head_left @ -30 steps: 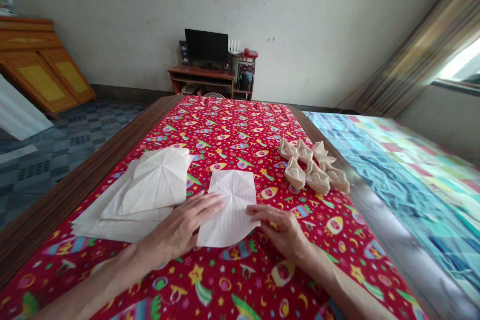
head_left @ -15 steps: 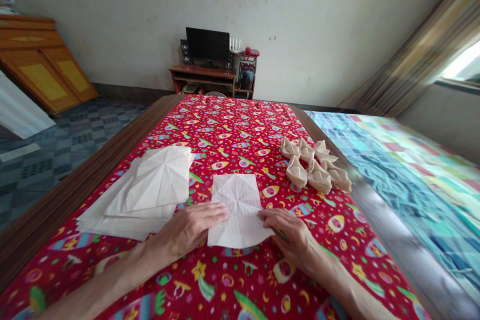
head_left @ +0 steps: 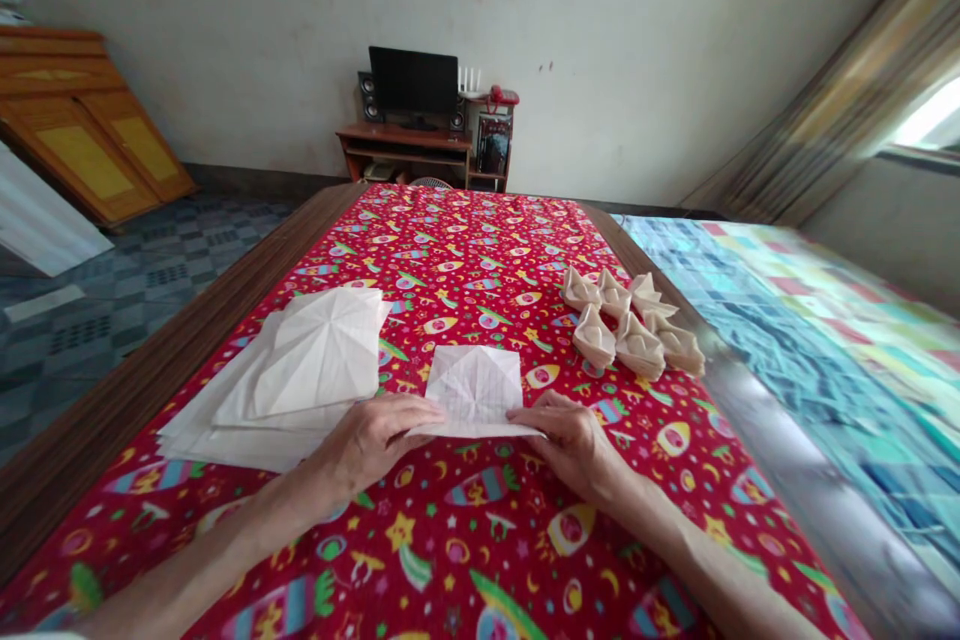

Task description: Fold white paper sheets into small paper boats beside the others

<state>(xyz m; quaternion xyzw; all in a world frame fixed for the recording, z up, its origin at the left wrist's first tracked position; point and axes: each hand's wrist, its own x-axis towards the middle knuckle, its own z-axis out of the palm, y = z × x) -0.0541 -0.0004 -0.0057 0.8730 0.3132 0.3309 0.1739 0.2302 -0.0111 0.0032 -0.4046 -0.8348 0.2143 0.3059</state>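
Observation:
A creased white sheet of paper point(head_left: 475, 385) lies in front of me, its near edge lifted and bent up. My left hand point(head_left: 386, 430) pinches the sheet's near left corner, fingers on top and thumb out of sight beneath. At the near right corner, my right hand point(head_left: 566, 430) grips the paper between thumb and fingers. Left of the sheet is a stack of creased white papers point(head_left: 322, 355), fanned unevenly. Several folded beige paper shapes point(head_left: 637, 345) with pointed tips stand in two rows to the right.
A red patterned cloth point(head_left: 465, 260) covers the brown table point(head_left: 247, 290). Along the right side is a bed with a blue patchwork cover point(head_left: 757, 320). A desk with a monitor point(head_left: 414, 85) stands against the far wall, and a wooden cabinet point(head_left: 97, 140) is at the left.
The sheet was lying nearly flat; its near part has now been raised and bent away from me. Both hands have moved from its sides to grip the near corners.

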